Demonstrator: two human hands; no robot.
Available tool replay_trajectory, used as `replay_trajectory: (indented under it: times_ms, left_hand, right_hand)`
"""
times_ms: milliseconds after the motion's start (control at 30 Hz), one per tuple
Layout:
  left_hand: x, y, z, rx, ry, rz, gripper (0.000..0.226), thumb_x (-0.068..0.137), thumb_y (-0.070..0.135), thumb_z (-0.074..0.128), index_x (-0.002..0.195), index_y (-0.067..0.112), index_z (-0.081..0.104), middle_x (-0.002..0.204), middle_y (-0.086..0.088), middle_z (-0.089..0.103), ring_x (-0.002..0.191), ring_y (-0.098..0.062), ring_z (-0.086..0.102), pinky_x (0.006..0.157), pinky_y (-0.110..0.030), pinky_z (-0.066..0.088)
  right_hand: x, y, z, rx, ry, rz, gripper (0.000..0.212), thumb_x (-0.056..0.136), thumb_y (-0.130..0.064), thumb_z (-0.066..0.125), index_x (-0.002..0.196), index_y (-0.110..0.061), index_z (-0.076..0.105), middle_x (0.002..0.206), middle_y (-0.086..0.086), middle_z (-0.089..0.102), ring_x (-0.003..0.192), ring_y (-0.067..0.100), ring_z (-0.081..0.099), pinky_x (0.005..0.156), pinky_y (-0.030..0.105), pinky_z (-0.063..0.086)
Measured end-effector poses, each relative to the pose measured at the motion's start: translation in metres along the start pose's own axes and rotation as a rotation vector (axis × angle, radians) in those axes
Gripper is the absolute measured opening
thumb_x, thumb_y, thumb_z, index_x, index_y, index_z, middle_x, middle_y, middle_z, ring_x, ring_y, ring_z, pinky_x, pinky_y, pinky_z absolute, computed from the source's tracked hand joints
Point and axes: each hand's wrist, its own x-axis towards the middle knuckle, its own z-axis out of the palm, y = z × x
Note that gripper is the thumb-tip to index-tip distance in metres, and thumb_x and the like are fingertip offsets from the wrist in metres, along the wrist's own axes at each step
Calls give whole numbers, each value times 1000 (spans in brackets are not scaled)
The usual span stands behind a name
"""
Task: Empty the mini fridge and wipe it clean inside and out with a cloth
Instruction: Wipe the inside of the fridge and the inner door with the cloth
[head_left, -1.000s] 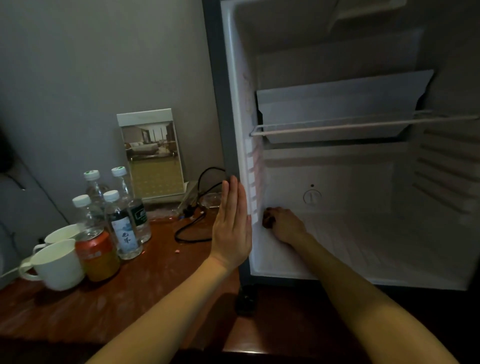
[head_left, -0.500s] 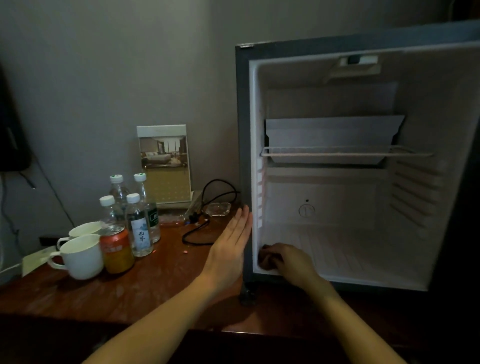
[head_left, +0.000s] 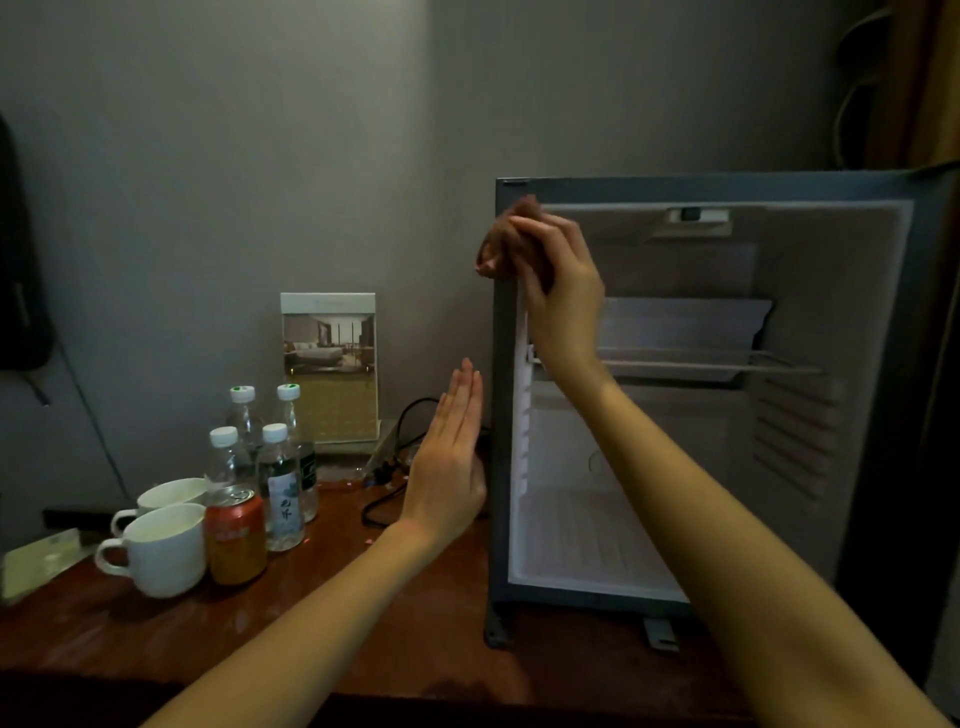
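Your flat left hand (head_left: 449, 457) is waiting beside the fridge (head_left: 502, 415) — likely steadying it — while your right hand (head_left: 561, 291) is gripping the cloth (head_left: 497, 240) against its frame.

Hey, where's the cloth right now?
In the head view, the cloth is bunched in the right hand, against the top left corner of the open mini fridge front frame, above the flat left hand.

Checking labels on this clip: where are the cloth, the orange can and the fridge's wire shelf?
cloth (head_left: 496, 241), head view, its bunched left part.
orange can (head_left: 236, 540), head view, middle of its side.
wire shelf (head_left: 717, 366), head view, front rail.
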Motion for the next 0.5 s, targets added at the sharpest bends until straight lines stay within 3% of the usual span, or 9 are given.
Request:
replay_trajectory:
  times_ms: [100, 167, 300, 400, 500]
  left_hand:
    - [-3, -8, -4, 0, 21, -52, 86, 80, -16, 50, 152, 6, 9, 162, -6, 2, 149, -16, 2, 121, -29, 13]
    - [-6, -13, -7, -14, 20, -72, 88, 80, -16, 50, 153, 7, 6, 162, -3, -2, 149, -14, 0, 119, -38, 22]
    - [-14, -21, -8, -48, 10, -107, 90, 81, -16, 50, 153, 11, 3, 162, 4, -10, 149, -13, -1, 109, -48, 39]
    - [-23, -18, -3, -55, -33, -144, 90, 82, -15, 49, 153, 12, 1, 162, 5, -12, 149, -10, -3, 111, -46, 36]
    - [-35, -9, 6, -25, -98, -110, 77, 86, -5, 40, 153, 9, 4, 163, -2, -5, 149, -12, -2, 114, -45, 33]
  right_hand:
    - [1, 18, 26, -85, -157, -104, 31, 92, -12, 58, 123, -10, 63, 141, 12, 49, 138, 30, 38, 109, 46, 41]
    - [-18, 29, 33, -134, -197, -133, 34, 91, -12, 55, 124, -11, 62, 146, 11, 45, 143, 30, 29, 111, 48, 38]
    - [-85, 49, 20, -136, -287, -213, 40, 91, -3, 57, 129, -15, 58, 148, 8, 43, 144, 26, 28, 112, 53, 34]
    - [-161, 61, 6, -145, -439, -247, 40, 95, -11, 47, 134, -20, 49, 150, 4, 39, 145, 24, 27, 116, 52, 28]
    - [-224, 70, -11, -162, -646, -197, 41, 95, -12, 47, 135, -21, 52, 151, 2, 39, 145, 20, 26, 115, 51, 28]
